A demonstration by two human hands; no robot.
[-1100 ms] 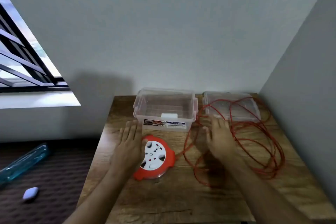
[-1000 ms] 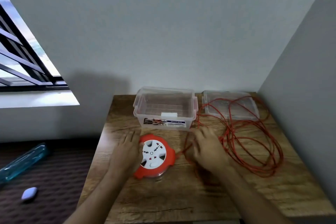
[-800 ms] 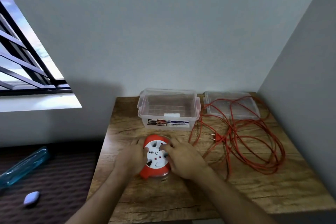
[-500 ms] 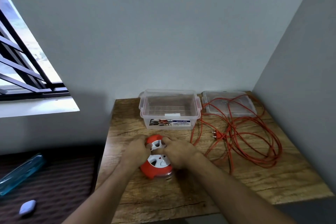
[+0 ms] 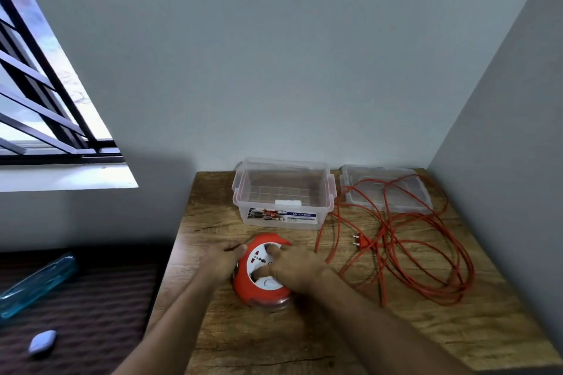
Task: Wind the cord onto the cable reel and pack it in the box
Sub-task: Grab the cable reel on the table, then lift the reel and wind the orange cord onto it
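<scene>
The cable reel [image 5: 262, 271] is being clamped by both grips, left hand [image 5: 220, 262] and right hand [image 5: 297, 268]; winding is being started, and next the loose cord [image 5: 405, 250], right of the grips, is needing drawing in.

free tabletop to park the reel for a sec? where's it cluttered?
Bare wood runs along the near edge of the table, in front of the reel, and down the left strip beside the box. The right half is crowded: loose cord loops over the lid, plug among them.
</scene>
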